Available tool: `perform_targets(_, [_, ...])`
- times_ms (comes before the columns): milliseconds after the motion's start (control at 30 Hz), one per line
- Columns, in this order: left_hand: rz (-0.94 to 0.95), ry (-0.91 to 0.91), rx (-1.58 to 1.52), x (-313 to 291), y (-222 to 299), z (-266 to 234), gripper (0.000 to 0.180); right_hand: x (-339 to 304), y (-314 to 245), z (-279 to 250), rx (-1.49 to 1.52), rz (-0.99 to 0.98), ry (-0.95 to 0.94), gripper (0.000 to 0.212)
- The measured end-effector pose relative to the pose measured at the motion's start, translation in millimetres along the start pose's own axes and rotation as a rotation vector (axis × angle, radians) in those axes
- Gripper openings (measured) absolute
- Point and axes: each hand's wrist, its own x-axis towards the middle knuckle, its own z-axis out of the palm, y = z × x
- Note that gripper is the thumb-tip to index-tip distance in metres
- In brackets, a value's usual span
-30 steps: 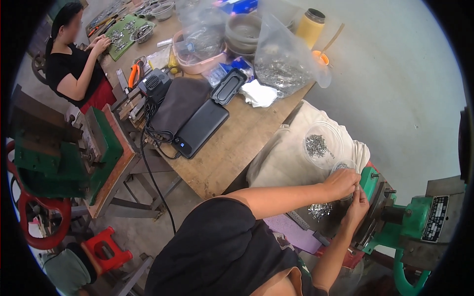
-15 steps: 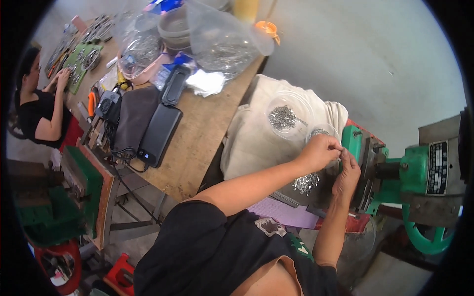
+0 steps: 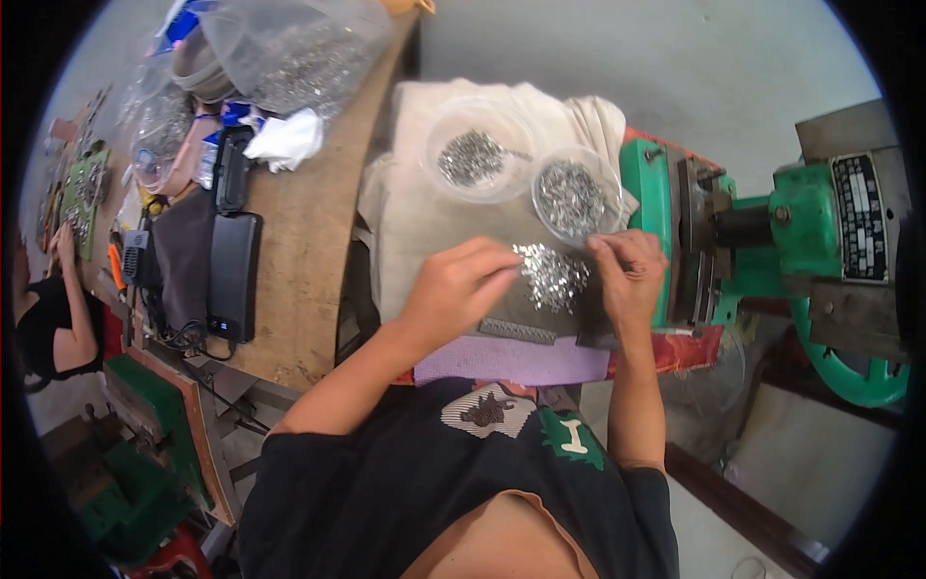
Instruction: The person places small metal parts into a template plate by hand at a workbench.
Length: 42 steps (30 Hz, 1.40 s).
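My left hand is at the left side of a loose pile of small shiny metal pieces. Its fingers are pressed together, their tips by the pile; whatever they hold is hidden. Right of the pile, my right hand has thumb and fingers pinched close to the near rim of a round clear tub full of small metal parts. Anything in that pinch is too small to make out. A wider clear tub, farther left, has a heap of small metal parts in it.
A green machine with a handwheel stands at the right. Beige cloth lies under the tubs; a ridged metal strip is at the near edge. The wooden table at left bears a black power bank. Far left, another person works.
My hands were together over the smaller tub and have parted. The left has come down and left to the pile; the right is lower, by the tub's rim. The view has shifted right.
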Motion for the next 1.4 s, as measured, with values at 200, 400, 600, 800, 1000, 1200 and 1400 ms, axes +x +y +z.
perform_targets(200, [-0.061,-0.154,0.239,-50,-4,-15,0.034,-42,-34,28,-0.026,-0.064,-0.194,0.008])
perform_targets(400, [-0.029,-0.232,0.446,-62,-10,2,0.038,-61,-32,48,-0.127,-0.187,-0.206,0.011])
perform_targets(600, [-0.047,-0.258,0.416,-72,-12,-9,0.033,-65,-33,45,-0.168,-0.192,-0.188,0.011])
perform_targets(800, [-0.115,-0.098,0.349,-90,-12,-6,0.033,-64,-46,41,-0.006,-0.023,-0.349,0.009])
perform_targets(1000, [-0.149,-0.004,0.341,-96,-14,2,0.021,-62,-52,51,0.063,0.018,-0.492,0.012])
perform_targets(1200, [-0.127,0.027,0.321,-100,-18,4,0.018,-62,-55,54,0.061,0.012,-0.518,0.014])
perform_targets(1400, [-0.138,0.022,0.307,-103,-21,4,0.021,-62,-58,54,0.035,0.022,-0.526,0.015])
